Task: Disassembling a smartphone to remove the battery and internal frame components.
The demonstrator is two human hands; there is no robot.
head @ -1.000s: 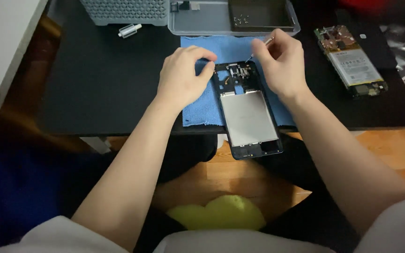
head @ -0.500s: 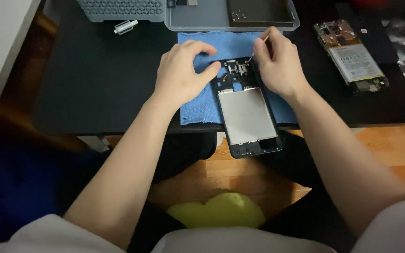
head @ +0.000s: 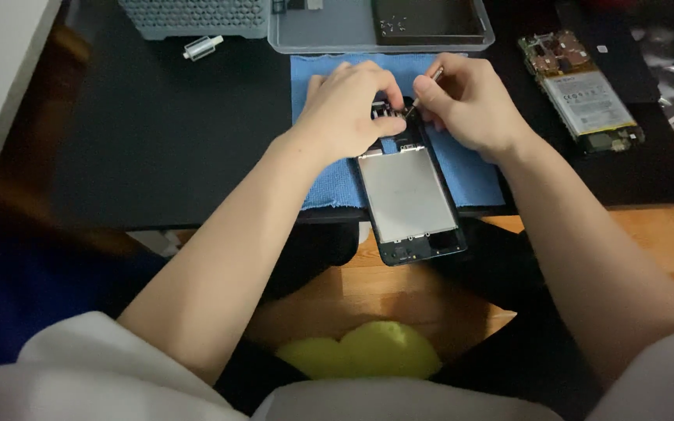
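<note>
An opened phone frame [head: 409, 199] with a silver inner plate lies on a blue cloth [head: 462, 160], its lower end sticking out past the table's front edge. My left hand [head: 349, 109] presses down on the frame's top end, fingers curled over it. My right hand [head: 473, 105] holds a thin metal tool [head: 424, 87] whose tip points at the top of the frame, just beside my left fingertips. The upper part of the frame is hidden under both hands.
A second opened phone [head: 583, 90] with its battery showing lies at the right on the black table [head: 157, 140]. A clear tray [head: 337, 31], a grey perforated box [head: 196, 15] and a small white cylinder [head: 202, 47] sit at the back. Wooden floor below.
Both hands have come together over the frame's top end. My left hand moved right onto it, and my right hand brought the tool down to it.
</note>
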